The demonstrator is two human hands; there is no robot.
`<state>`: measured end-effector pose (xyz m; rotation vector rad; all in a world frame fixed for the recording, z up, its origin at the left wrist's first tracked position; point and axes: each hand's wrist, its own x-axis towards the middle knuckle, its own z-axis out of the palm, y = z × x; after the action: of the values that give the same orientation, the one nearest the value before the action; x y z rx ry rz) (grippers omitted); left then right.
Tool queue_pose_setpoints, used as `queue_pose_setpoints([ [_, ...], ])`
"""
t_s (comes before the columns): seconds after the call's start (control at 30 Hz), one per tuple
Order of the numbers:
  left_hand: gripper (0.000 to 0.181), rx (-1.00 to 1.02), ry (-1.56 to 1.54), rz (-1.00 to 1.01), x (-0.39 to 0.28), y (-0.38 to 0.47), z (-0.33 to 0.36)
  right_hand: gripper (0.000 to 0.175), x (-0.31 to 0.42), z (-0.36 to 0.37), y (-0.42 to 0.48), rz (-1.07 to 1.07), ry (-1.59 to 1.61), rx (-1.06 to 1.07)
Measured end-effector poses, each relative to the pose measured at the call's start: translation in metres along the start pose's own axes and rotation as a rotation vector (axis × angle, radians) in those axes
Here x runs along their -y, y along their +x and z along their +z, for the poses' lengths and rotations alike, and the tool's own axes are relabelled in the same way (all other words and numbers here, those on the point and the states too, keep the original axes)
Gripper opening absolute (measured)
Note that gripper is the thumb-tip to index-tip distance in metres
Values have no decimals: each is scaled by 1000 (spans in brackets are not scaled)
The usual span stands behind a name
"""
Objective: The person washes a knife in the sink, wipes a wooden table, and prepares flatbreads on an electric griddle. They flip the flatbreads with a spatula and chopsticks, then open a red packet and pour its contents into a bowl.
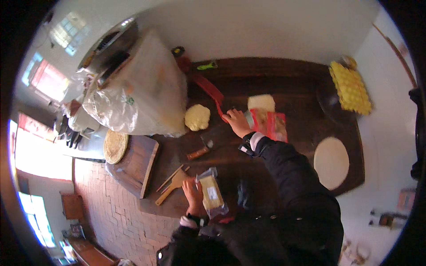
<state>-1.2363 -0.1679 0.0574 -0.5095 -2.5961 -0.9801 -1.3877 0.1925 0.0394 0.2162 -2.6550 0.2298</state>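
Observation:
My right hand [237, 123] reaches over the dark wooden table [229, 163], its fingertips on the narrow end of a red strip [208, 88]. Beside that wrist lie red-edged plastic packets [276, 124] and a pale rectangular block or pad [262, 102]. My left hand [193, 194] is near the front edge with its fingers apart. It rests by the blade of a wooden spatula [171, 187], next to a clear sealed package [211, 193] with tan contents and a white label. Whether its fingers touch either is unclear. A pale, lumpy round piece [197, 117] lies left of my right hand.
A large translucent plastic bag [149, 93] fills the table's left back, near a metal pan [113, 46]. A wooden-handled tool [199, 153] lies mid-table. Leftward are a wooden board [133, 163] and a round tan disc [115, 146]. Rightward are a pale disc [331, 163] and a yellow bumpy bundle [350, 88].

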Motion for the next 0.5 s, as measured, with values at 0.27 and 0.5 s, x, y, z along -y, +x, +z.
queue_pose_setpoints([
  [0.27,36,-133,-149,-539,0,-52,-33,22,-42,98,106,-655,-197,377],
  [0.5,30,-85,-234,-362,2,-20,-7,27,-19,-9,125,-507,165,61],
])
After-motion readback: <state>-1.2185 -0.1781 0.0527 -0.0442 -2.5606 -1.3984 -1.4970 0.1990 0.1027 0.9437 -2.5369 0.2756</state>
